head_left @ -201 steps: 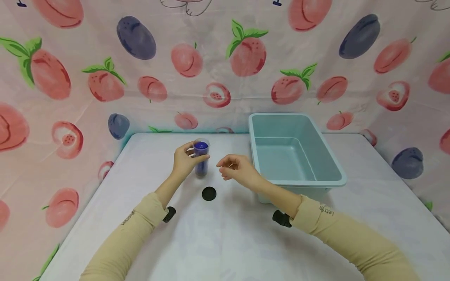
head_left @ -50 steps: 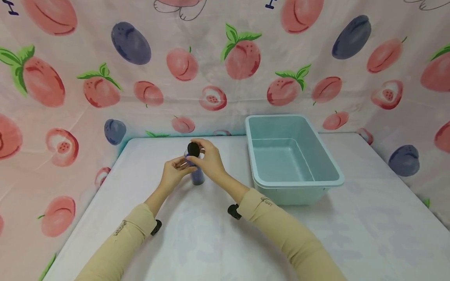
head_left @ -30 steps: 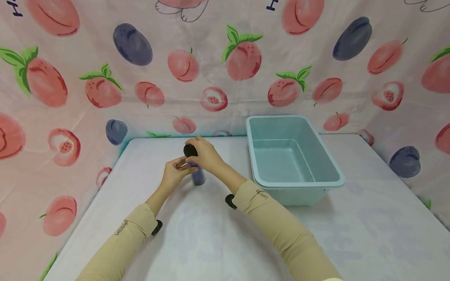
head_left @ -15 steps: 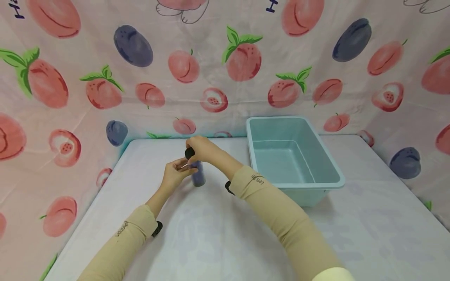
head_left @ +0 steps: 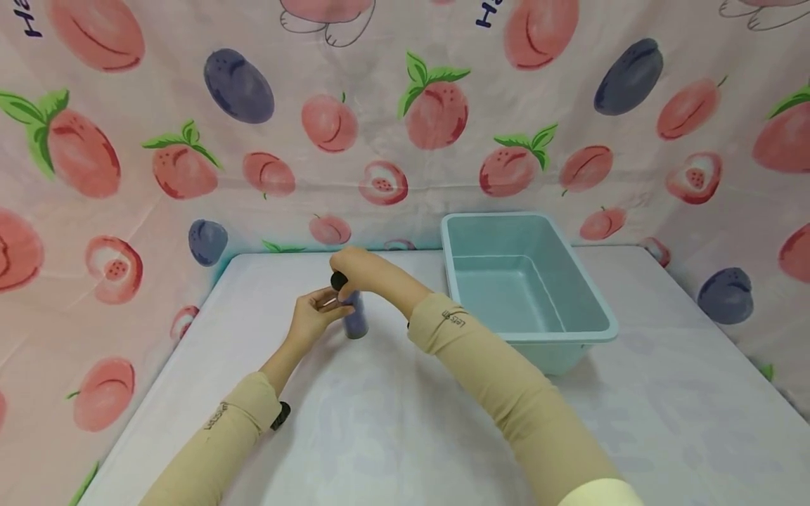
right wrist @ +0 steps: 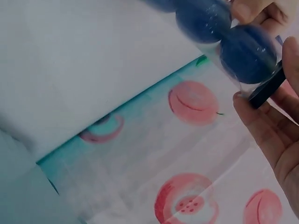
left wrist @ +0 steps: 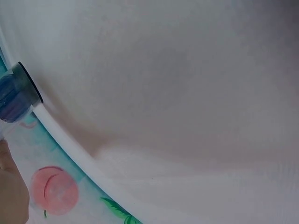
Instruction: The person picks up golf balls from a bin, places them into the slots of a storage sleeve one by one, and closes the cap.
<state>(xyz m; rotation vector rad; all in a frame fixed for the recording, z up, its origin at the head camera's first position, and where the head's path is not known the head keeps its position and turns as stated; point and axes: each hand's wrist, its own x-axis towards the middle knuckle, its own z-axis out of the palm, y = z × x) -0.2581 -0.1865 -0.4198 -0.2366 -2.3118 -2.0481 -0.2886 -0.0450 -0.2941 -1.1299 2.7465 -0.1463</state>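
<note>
A clear tube [head_left: 356,320] filled with blue balls stands upright on the tabletop [head_left: 392,422], near the back edge and left of the middle. The left hand [head_left: 311,318] holds the tube from its left side, fingers and thumb curled round the clear wall, so its grip is closed on the tube. The right hand [head_left: 361,268] comes over from the right and sits on top of the tube, fingers curled round the black cap [head_left: 338,280], which shows as a dark disc at the tube's upper end; that grip is closed on the cap. Whether the cap is fully seated on the mouth of the tube cannot be told from the head view.

In the right wrist view the tube [right wrist: 224,35] runs across the top right corner, two blue balls [right wrist: 247,53] showing through its wall, and the cap [right wrist: 267,88] sits at its end, pinched between the fingers [right wrist: 261,128] of the right hand. In the left wrist view only the end of the tube with the cap [left wrist: 25,88] shows at the left edge, against the white tabletop [left wrist: 177,93].

A pale green tub [head_left: 601,320] stands on the tabletop to the right of the tube, near the back edge and apart from both hands. Both arms wear beige sleeves [head_left: 506,393]. A cloth printed with peaches and plums [head_left: 190,161] hangs behind and beside the tabletop.
</note>
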